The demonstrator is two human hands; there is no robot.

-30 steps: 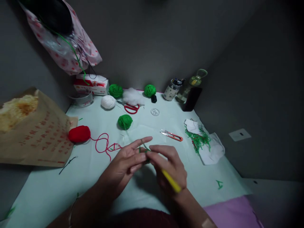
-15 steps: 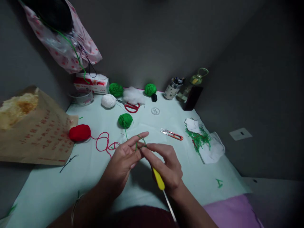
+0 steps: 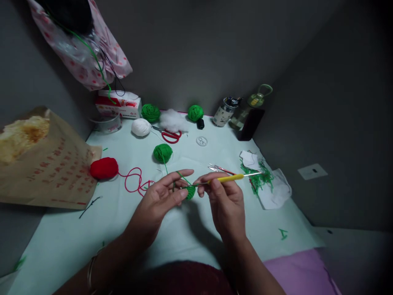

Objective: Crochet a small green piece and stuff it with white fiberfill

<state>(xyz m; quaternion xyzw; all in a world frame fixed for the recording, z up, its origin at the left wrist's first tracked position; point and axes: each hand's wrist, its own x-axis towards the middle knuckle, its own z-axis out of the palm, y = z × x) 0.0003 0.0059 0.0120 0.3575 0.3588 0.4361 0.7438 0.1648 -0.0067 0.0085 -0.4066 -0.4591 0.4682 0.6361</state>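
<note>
Small round piece of green stitched yarn (image 3: 190, 192) sits between the hands, against the left fingertips. Left hand (image 3: 162, 196) pinches its edge, thumb over; forefinger reaches out, green strand across it, running to a round green yarn ball (image 3: 162, 153) beyond that hand. Right hand (image 3: 226, 198), fingers curled closed, grips a slim yellow-handled metal hook (image 3: 227, 178), long axis crosswise, shaft pointing left over the piece's upper edge. Whether it passes through a loop: cannot tell. Both wrists angle inward.
</note>
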